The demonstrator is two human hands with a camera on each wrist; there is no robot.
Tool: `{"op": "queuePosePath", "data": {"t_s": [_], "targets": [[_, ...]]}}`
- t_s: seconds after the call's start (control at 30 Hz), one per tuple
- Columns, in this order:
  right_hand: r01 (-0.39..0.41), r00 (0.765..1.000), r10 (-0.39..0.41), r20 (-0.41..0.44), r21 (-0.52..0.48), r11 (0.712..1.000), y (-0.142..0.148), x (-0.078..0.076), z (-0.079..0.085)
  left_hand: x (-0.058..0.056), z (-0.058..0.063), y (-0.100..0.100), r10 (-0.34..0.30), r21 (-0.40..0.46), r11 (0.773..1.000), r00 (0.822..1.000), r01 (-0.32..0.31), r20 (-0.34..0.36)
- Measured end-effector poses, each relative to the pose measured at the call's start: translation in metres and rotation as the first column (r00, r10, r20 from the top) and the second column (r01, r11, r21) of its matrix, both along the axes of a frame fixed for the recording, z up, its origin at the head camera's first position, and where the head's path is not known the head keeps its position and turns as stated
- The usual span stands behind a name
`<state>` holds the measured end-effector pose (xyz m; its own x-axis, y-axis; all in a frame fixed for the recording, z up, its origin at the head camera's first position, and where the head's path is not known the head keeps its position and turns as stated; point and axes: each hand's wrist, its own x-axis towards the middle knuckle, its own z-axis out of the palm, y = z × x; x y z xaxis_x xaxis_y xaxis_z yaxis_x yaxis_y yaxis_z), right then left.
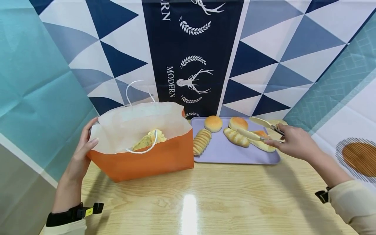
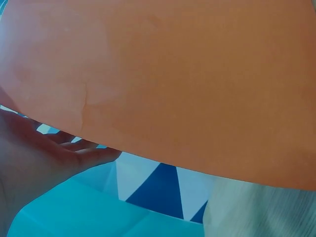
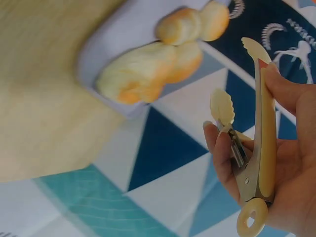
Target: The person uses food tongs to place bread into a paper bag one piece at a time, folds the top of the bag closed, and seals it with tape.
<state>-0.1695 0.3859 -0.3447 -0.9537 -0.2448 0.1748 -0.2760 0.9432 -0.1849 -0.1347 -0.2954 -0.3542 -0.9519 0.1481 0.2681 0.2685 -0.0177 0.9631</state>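
My left hand (image 1: pixel 80 148) holds the left side of an orange paper bag (image 1: pixel 147 166) at its rim, thumb on the near edge. The bag's mouth gapes, showing a white inner side and pale yellow bread (image 1: pixel 157 135) within. In my right hand (image 1: pixel 296 142) is a pair of tongs (image 3: pixel 266 143) with cream tips, the tips spread apart with nothing between them. In the head view the tongs reach over the right part of a lilac tray (image 1: pixel 229 156). Below them lie a round bun (image 1: pixel 238 123), a scored roll (image 1: pixel 236 137) and a long bread (image 1: pixel 265 146), partly covered.
Another round bun (image 1: pixel 213 123) and a ridged roll (image 1: pixel 202 142) lie on the tray's left part, close beside the bag. White string handles (image 1: pixel 128 94) rise from the bag. The wooden table (image 1: pixel 223 195) meets a patterned cloth (image 1: pixel 194 49) behind.
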Motion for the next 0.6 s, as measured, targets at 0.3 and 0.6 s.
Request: {"op": "queuePosePath", "data": {"t_s": [0.3, 0.6], "targets": [[0.072, 0.997, -0.073, 0.04, 0.015, 0.997, 0.028, -0.002, -0.024, 0.0, -0.001, -0.001, -0.014, 0.002, 1.0, 1.0, 0.014, -0.003], [0.092, 0.986, -0.096, 0.134, 0.033, 0.995, 0.046, -0.005, -0.04, 0.001, -0.002, -0.001, -0.012, -0.002, 1.0, 1.0, 0.012, -0.005]]}}
